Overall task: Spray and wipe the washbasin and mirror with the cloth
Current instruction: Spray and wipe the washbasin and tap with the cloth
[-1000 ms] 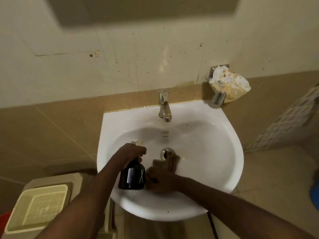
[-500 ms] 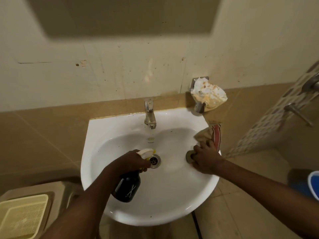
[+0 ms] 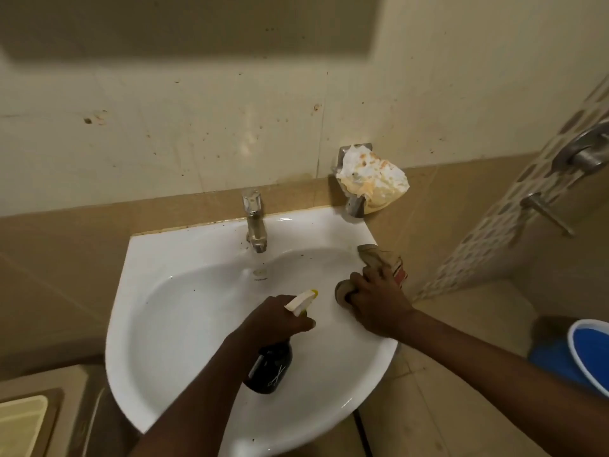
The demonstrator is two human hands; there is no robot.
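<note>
A white washbasin (image 3: 184, 324) hangs on the tiled wall, its chrome tap (image 3: 254, 222) at the back rim. My left hand (image 3: 275, 319) is over the middle of the bowl, closed around the neck of a dark spray bottle (image 3: 272, 366) with a pale trigger head (image 3: 301, 301) pointing right. My right hand (image 3: 379, 305) presses a brownish cloth (image 3: 379, 258) against the basin's right rim. The drain is hidden under my left hand. Only the mirror's shadow shows at the top of the wall.
A crumpled stained paper (image 3: 370, 178) sits on a metal holder right of the tap. Shower fittings (image 3: 583, 153) jut from the patterned wall at far right. A blue bucket (image 3: 590, 354) stands on the floor at right; a beige bin lid (image 3: 23, 420) lies lower left.
My right hand carried the cloth from near the drain out to the right rim, then slightly along it. My left hand with the bottle shifted right, covering the drain.
</note>
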